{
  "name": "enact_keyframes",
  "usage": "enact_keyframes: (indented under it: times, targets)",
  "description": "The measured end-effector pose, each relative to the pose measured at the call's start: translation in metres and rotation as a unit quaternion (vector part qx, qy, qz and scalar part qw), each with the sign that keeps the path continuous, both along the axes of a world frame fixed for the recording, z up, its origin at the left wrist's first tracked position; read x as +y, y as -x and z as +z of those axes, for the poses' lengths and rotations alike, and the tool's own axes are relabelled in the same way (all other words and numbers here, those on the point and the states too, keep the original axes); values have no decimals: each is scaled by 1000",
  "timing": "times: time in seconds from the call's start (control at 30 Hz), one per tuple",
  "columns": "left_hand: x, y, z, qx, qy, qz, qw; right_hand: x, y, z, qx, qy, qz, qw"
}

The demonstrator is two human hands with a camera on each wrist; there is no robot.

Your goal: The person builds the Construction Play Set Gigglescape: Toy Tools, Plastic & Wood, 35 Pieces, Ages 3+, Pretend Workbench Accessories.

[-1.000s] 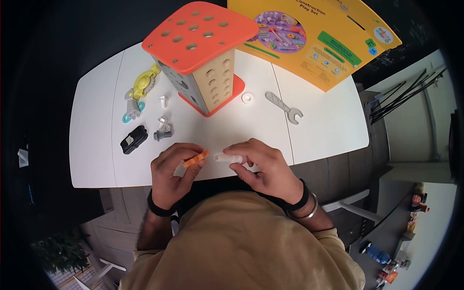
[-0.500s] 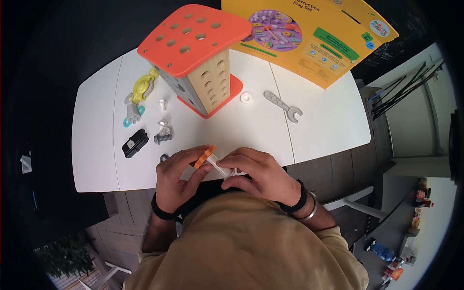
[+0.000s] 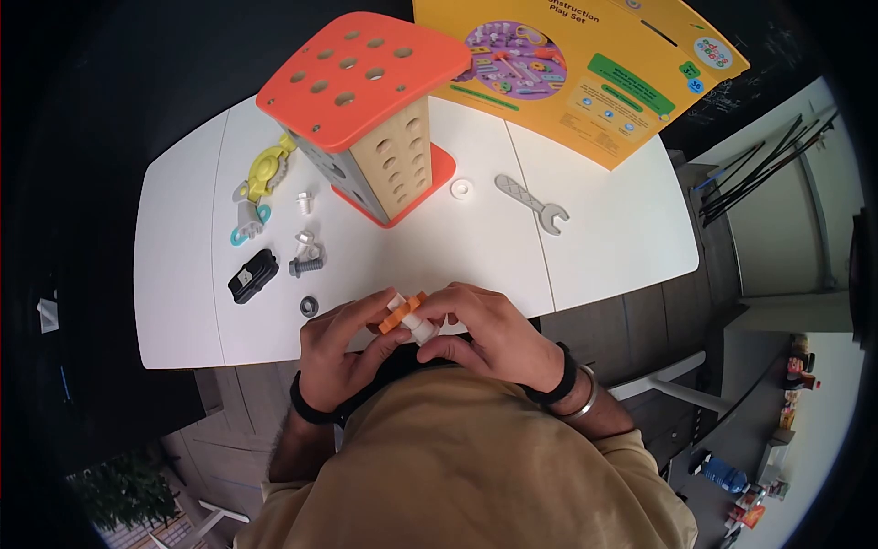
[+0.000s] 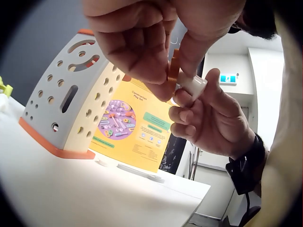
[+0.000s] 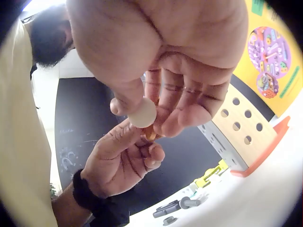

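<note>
Both hands are in view above the near edge of the white table (image 3: pixel 622 252), in front of the seated person's body. The left hand (image 3: pixel 338 355) holds an orange toothed piece (image 3: pixel 402 313) between thumb and fingers. The right hand (image 3: pixel 498 340) pinches a white plastic bolt (image 3: pixel 421 330) near its wide end; in the right wrist view its round head faces the camera. The orange toothed piece sits around the bolt's shaft, and the white tip shows on its far side in the head view. How tightly the two parts fit cannot be determined.

On the table, a grey nut (image 3: pixel 309 306) lies just beside the left hand. Beyond it are a grey bolt (image 3: pixel 307 266) on its side, a black case (image 3: pixel 253 276), a small white part (image 3: pixel 307 244) close to the grey bolt, and a white screw (image 3: pixel 305 203). A yellow-green tool (image 3: pixel 265 172) lies farther back, on the person's left. A tower with an orange perforated top (image 3: pixel 352 69) stands upright at the rear. To its right are a white ring (image 3: pixel 462 189) and a grey wrench (image 3: pixel 533 205), lying flat and apart. A yellow printed box (image 3: pixel 594 110) stands behind them.
</note>
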State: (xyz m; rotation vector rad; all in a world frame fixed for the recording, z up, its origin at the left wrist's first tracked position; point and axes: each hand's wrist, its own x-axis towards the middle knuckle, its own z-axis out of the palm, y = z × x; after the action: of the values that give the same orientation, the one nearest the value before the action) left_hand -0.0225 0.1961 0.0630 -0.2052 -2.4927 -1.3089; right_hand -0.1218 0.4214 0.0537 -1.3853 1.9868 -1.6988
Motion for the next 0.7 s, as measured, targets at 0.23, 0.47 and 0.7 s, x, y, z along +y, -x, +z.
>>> enact_keyframes:
  times: [0.23, 0.47, 0.7]
  targets:
    - [5, -1, 2, 9, -10, 9, 1000, -2, -3, -2, -43, 29, -16, 998]
    - [2, 1, -4, 16, 38, -51, 998, 2, 4, 1, -55, -18, -11, 998]
    - [0, 2, -4, 35, 39, -89, 995, 5, 7, 5, -33, -47, -11, 998]
